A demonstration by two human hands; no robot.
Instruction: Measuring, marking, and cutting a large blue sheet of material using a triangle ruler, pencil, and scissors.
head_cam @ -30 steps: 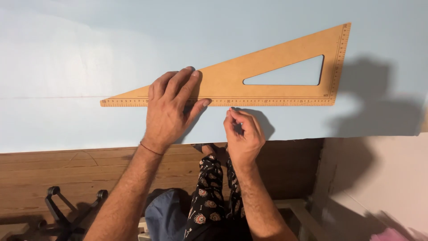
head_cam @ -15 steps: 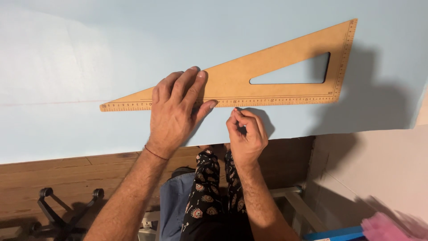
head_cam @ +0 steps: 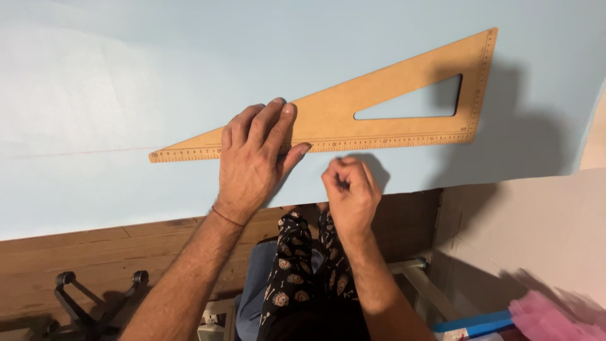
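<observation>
A long wooden triangle ruler (head_cam: 391,101) with a triangular cut-out lies on a pale blue sheet (head_cam: 126,76). My left hand (head_cam: 255,161) presses flat on the ruler's narrow end, fingers spread over its lower edge. Just below that edge my right hand (head_cam: 350,189) is curled tight over the sheet, fingertips pinched together. What they pinch is hidden now; earlier frames showed a small dark tip there. A faint reddish line (head_cam: 82,152) runs left from the ruler's tip across the sheet.
The sheet's near edge overhangs a wooden surface (head_cam: 95,252). A black chair base (head_cam: 95,306) is at lower left. A white board (head_cam: 536,233) stands at right, with pink material (head_cam: 555,316) and a blue item (head_cam: 473,323) below. My patterned trousers (head_cam: 297,265) show between the arms.
My right hand's fingers have curled tighter and the small dark tip no longer shows. My left hand stays pressed on the ruler. The view has shifted a little.
</observation>
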